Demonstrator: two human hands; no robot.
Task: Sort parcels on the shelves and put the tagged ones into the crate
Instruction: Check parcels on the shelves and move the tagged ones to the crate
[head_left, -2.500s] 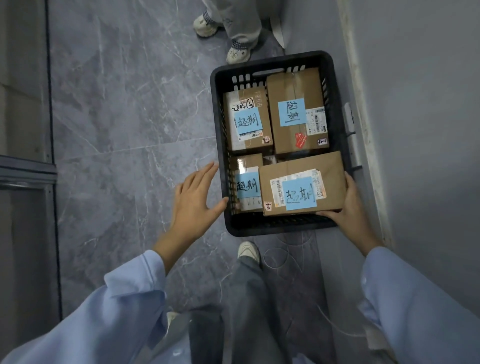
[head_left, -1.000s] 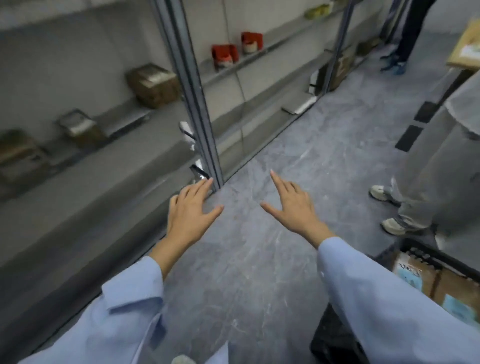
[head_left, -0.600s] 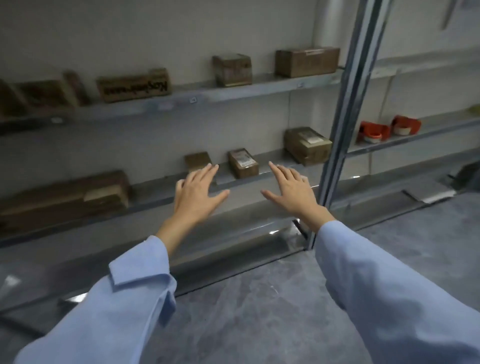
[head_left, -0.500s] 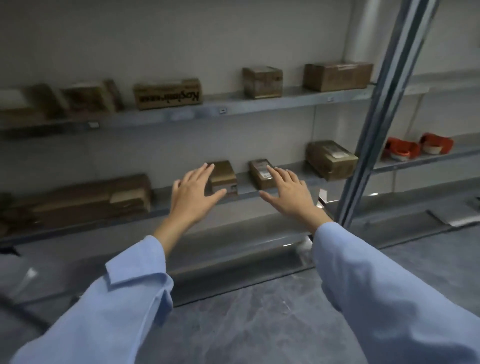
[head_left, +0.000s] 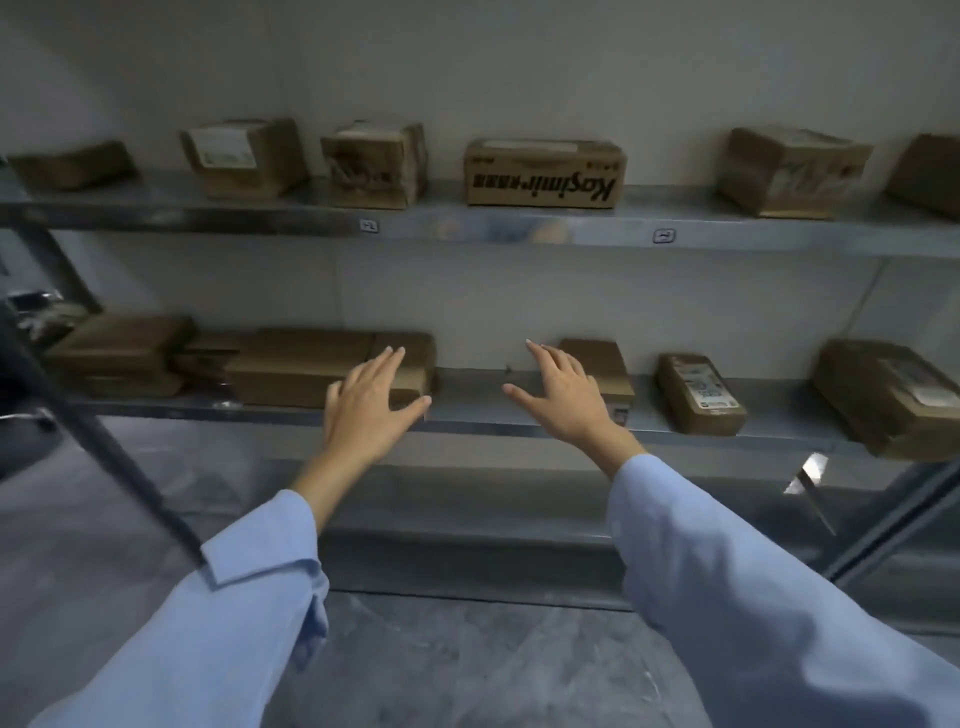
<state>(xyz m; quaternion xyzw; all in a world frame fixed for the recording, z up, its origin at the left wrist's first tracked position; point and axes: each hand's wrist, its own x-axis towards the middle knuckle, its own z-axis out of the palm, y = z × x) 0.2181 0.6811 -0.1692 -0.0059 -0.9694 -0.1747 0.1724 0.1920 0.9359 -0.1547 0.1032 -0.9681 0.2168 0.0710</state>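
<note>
**While both hands are raised: shelf bay, parcels in place**

Where the view faces the bay, a pale wall (head_left: 519, 62) backs two metal shelves above a grey floor (head_left: 467, 670). A dark upright (head_left: 104, 441) slants across the left side.

Upper shelf (head_left: 519, 228), six brown parcels in a row, none touching:
- flat parcel (head_left: 72, 163), far left
- white-labelled box (head_left: 244, 156)
- square box (head_left: 374, 163)
- printed box (head_left: 543, 174), lettering upside down
- tilted box (head_left: 789, 171)
- cut-off box (head_left: 930, 176) at the frame's right edge

Lower shelf (head_left: 467, 397), largest first:
- long parcel (head_left: 301, 364), left of centre
- big box (head_left: 888, 395), far right, white label on top, near corner at the shelf's front edge
- flat stack (head_left: 117, 353), far left, just beside the long parcel
- labelled small box (head_left: 698, 392), label up
- plain small box (head_left: 605, 364), partly hidden behind the right hand

Hands: left hand (head_left: 371, 410) is flat, fingers straight and spread, holding nothing. It sits in front of the long parcel's right end, and contact cannot be told. Right hand (head_left: 561, 400) has fingers straight and spread and is empty, held before the bare stretch of lower shelf and the plain small box. Both arms are in light blue sleeves (head_left: 753, 597).

Smallest: two markers (head_left: 369, 225) on the upper shelf's front edge, characters unreadable.
</note>
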